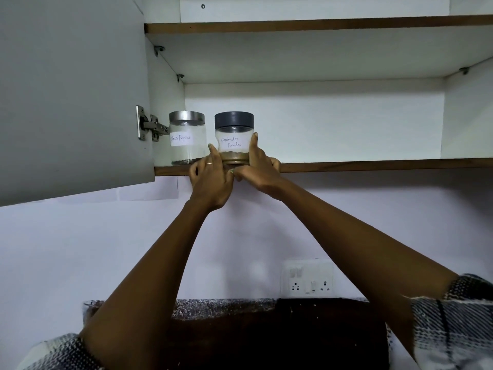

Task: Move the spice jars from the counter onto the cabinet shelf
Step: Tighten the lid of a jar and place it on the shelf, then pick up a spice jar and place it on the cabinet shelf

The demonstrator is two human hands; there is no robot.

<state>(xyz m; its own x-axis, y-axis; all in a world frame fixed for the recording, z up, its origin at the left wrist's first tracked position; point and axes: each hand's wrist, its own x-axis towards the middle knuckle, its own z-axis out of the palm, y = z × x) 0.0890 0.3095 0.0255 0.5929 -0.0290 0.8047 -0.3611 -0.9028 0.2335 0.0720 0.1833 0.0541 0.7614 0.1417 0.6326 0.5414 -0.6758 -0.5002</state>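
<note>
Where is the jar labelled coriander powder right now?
The dark-lidded clear coriander powder jar sits at the lower cabinet shelf's front edge, held between both hands, just right of the steel-lidded black pepper jar.

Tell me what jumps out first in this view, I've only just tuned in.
Both hands, left hand and right hand, grip the clear dark-lidded jar labelled coriander powder at the front edge of the brown-edged white cabinet shelf. Left of it, on the same shelf, stands a clear steel-lidded jar labelled black pepper, close to the open grey cabinet door.
</note>
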